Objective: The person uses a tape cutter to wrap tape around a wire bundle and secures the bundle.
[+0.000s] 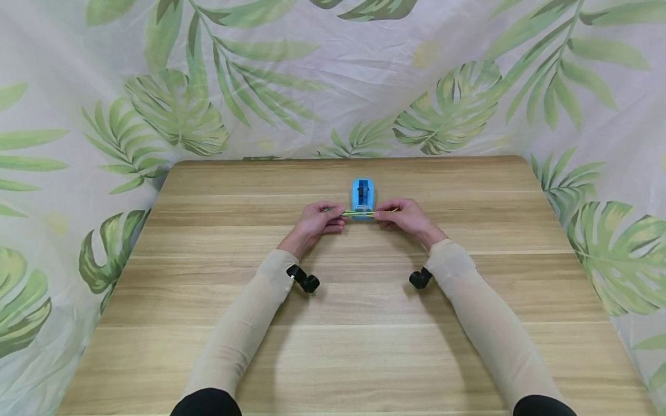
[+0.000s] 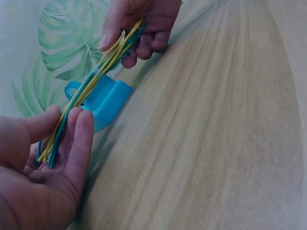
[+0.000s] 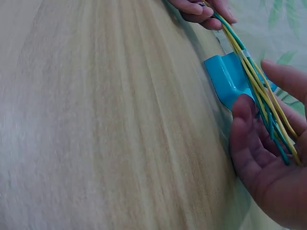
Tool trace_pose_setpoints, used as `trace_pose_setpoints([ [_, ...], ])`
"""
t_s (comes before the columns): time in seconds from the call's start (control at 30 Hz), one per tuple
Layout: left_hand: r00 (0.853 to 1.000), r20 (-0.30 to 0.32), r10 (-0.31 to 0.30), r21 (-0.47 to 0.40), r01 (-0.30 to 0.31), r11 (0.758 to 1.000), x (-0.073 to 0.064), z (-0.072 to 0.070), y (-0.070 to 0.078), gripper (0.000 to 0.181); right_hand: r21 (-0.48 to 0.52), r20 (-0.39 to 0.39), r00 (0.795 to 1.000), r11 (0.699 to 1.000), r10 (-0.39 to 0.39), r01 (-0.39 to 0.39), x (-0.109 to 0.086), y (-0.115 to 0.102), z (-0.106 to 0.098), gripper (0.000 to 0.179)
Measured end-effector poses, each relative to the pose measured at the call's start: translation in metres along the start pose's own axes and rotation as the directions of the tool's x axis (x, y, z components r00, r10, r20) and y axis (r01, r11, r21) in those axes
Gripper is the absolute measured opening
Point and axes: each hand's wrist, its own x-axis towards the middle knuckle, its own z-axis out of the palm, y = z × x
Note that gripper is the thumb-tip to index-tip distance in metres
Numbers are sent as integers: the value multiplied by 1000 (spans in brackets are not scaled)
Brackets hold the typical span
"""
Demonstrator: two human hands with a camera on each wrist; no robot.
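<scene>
A bundle of thin yellow and green wires (image 1: 359,214) stretches sideways between the two hands. Its left end is held by my left hand (image 1: 316,221), thumb on one side and fingers on the other. My right hand (image 1: 408,216) holds the other end, with the wire ends lying over its fingers in the right wrist view. A clear, shiny band (image 3: 243,53) wraps the middle of the bundle. Just behind the wires stands a blue tape dispenser (image 1: 362,190), its near end overlapped by them in the head view.
The wooden table (image 1: 359,335) extends toward me and to both sides. Behind it and around its sides hangs a white cloth (image 1: 364,69) with green leaf prints. A small black camera (image 1: 304,279) sits at the left wrist, another camera (image 1: 420,278) at the right.
</scene>
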Motion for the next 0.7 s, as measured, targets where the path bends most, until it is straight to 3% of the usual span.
trace_pose_setpoints([
  [0.17,1000,14,-2,2,2,1000,0,-3,1,27,-168,-12,999,985,-31,29,0,-3,2,28],
  [0.4,999,47,9,19,-10,1000,0,-5,3,17,-337,-37,994,938,-105,86,0,-4,4,28],
  [0.7,996,83,36,60,-41,997,1,-8,2,9,-436,-54,987,893,-149,111,-3,-10,6,27],
])
